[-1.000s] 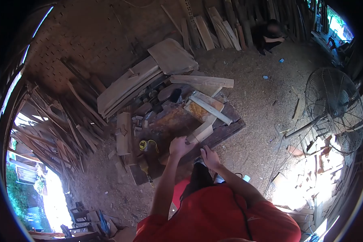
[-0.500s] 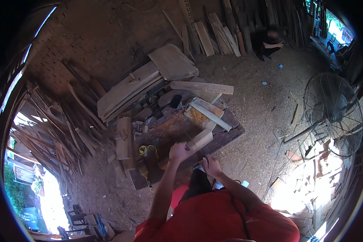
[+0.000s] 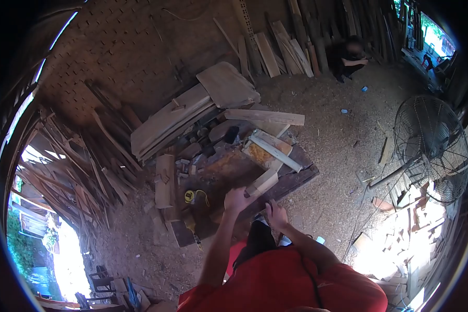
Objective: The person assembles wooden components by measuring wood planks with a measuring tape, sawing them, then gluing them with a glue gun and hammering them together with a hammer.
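Note:
On the low dark workbench (image 3: 221, 179) lies a pale length of wood (image 3: 264, 183) at a slant, reaching toward its front edge. My left hand (image 3: 236, 200) is closed over the near part of this wood. Beside it, at the bench's front edge, my right hand (image 3: 276, 215) is in a fist around a slim dark tool (image 3: 268, 206); most of the tool is hidden, and its kind cannot be made out. A yellow tape measure (image 3: 190, 196) with its strap rests left of my left hand. Farther along the bench, a pale strip (image 3: 276, 151) lies across a stained board (image 3: 260, 154).
Thick planks (image 3: 174, 122) are stacked behind the bench, and a short board (image 3: 165, 179) stands at its left. A large caged fan (image 3: 429, 148) is at the right. Another person (image 3: 348, 60) crouches by boards along the wall. Wood scraps (image 3: 411, 236) pile up lower right.
The whole view has shifted slightly right and down. My left hand stays on the wood, and my right hand keeps its grip close to the bench edge with little movement.

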Demonstrator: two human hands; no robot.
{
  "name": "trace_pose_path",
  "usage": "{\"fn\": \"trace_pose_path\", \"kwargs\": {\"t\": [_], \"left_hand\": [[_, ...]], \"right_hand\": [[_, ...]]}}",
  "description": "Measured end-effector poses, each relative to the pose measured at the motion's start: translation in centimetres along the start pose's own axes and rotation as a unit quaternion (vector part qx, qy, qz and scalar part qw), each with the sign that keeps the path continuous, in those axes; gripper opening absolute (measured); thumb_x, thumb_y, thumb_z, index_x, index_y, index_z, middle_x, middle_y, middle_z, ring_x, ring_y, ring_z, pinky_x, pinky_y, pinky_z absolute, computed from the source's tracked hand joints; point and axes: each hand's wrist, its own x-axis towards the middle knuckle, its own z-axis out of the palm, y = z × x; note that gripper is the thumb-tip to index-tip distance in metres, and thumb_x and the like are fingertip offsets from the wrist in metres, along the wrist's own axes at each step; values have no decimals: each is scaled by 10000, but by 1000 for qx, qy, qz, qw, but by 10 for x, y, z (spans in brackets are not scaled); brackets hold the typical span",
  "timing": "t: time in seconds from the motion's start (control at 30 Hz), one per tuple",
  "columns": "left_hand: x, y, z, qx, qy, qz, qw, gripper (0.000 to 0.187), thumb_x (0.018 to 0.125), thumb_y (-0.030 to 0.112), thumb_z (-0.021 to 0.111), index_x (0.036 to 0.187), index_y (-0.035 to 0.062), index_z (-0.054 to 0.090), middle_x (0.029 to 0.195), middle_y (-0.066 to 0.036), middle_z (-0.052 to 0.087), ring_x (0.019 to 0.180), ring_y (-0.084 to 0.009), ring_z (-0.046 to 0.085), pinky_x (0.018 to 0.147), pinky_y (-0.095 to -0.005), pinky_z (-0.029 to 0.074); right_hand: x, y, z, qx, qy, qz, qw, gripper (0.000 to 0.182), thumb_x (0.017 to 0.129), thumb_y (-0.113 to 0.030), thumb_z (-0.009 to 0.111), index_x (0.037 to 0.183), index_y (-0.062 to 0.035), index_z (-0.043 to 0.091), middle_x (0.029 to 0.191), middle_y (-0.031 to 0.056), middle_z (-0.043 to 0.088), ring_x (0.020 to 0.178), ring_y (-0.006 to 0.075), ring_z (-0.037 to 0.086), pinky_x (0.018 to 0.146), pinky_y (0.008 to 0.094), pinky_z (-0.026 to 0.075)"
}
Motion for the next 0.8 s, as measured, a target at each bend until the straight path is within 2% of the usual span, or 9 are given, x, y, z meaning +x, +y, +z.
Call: {"fn": "trace_pose_path", "kwargs": {"t": [0.1,0.2,0.3,0.4,0.43,0.53,0.67,0.73,0.8], "left_hand": [[-2,11,-17,-5,-26,-12,1000,713,834,685,714,1148,46,748,983,-168,776,998,-359,747,885,-476,600],[1,-3,3,33,-4,20,999,692,876,680,677,1158,50,726,962,-186,769,986,-376,745,868,-494,600],[-3,6,-7,34,-28,7,999,666,910,665,648,1152,47,703,956,-217,757,965,-404,740,856,-516,598],[-4,13,-17,8,-34,5,999,661,922,663,636,1130,39,696,967,-241,748,952,-431,733,856,-532,593],[-5,11,-11,12,-27,15,999,664,923,662,635,1134,35,693,971,-244,747,950,-438,731,858,-535,592],[-5,0,1,18,-15,32,999,669,928,656,634,1143,25,690,985,-254,744,955,-453,724,867,-542,587],[0,0,-4,-7,-20,20,1000,670,925,650,644,1115,10,699,1011,-274,736,997,-457,714,886,-550,576],[-3,6,-13,-32,-45,7,998,674,919,650,654,1086,-1,706,1016,-282,732,1013,-456,711,889,-552,573],[0,10,-22,-68,-76,-12,995,680,912,652,666,1052,-12,713,1009,-285,731,1018,-454,710,885,-552,573]], "right_hand": [[16,-13,6,64,36,-81,994,296,1068,-318,539,1236,-78,579,830,282,700,778,528,679,658,604,545],[-11,17,14,-19,1,-35,999,294,1072,-311,535,1236,-71,580,819,286,696,777,523,680,654,601,541],[-18,23,13,-21,13,-44,999,290,1073,-299,534,1233,-61,576,812,283,692,769,519,679,644,602,533],[3,-7,11,5,27,-38,999,298,1071,-291,533,1247,-54,572,831,285,695,773,512,684,653,603,534],[10,-7,15,32,51,-87,994,302,1069,-295,539,1245,-51,569,831,289,695,777,513,683,659,605,533],[-2,10,19,-14,-3,-38,999,306,1082,-337,516,1248,-85,563,838,267,712,771,516,690,677,616,552],[-9,12,4,2,9,-50,999,295,1077,-324,526,1225,-71,562,834,271,705,768,514,687,667,615,546],[7,-1,3,-3,5,-40,999,291,1070,-286,533,1235,-49,558,849,280,704,783,510,687,685,615,537],[9,3,5,11,26,-76,997,312,1069,-298,532,1260,-52,557,850,276,707,789,510,690,690,613,543]]}}
